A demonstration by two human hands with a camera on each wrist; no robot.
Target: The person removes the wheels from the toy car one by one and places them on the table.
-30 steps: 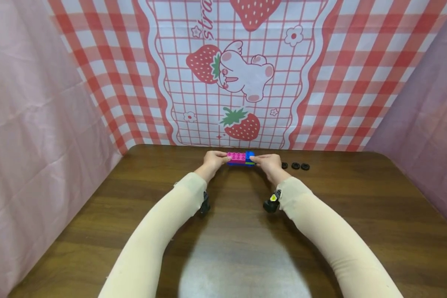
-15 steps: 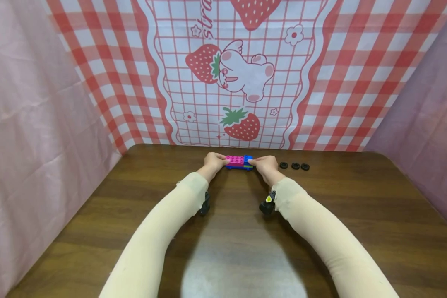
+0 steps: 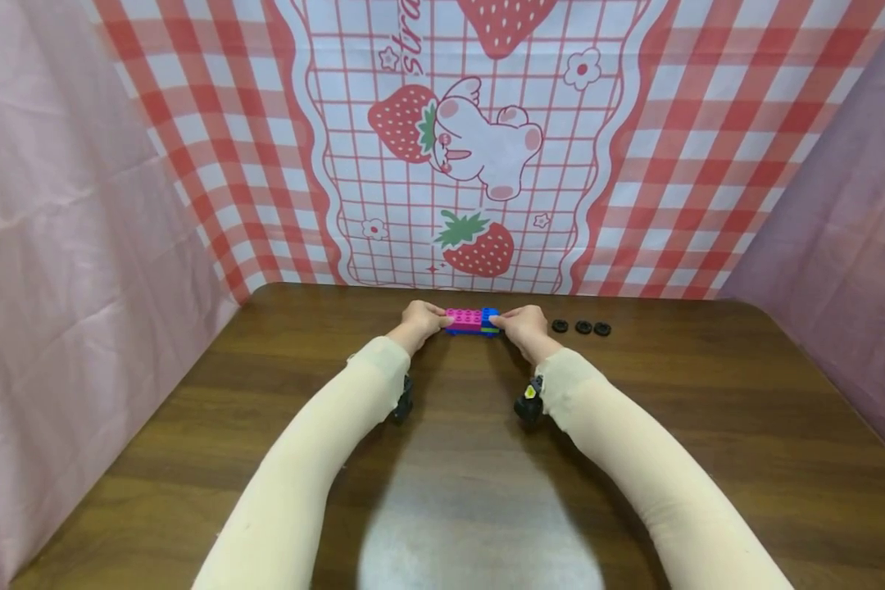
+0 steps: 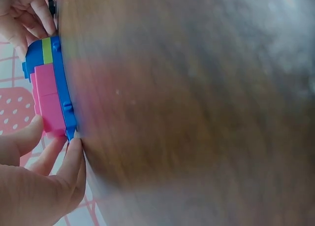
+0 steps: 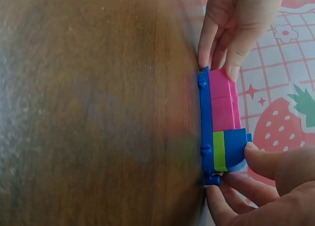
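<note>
A toy car body of building blocks sits at the far middle of the table, low on the surface. It has a long blue base with small side pegs, pink bricks on top, and a blue curved brick over a lime green layer at its right end. My left hand pinches the pink end between thumb and fingers. Around the blue end, my right hand holds on with its thumb on the curved brick and its fingers lower down. Fingers hide both ends.
Three black toy wheels lie in a row on the wooden table, just right of my right hand. A red-and-white strawberry cloth hangs behind the table. Pink curtains flank it.
Both hands have brought the toy car body slightly down and toward me, with a small shift left. The leftmost wheel now shows fully. Over the last half second the hands stay nearly still.
</note>
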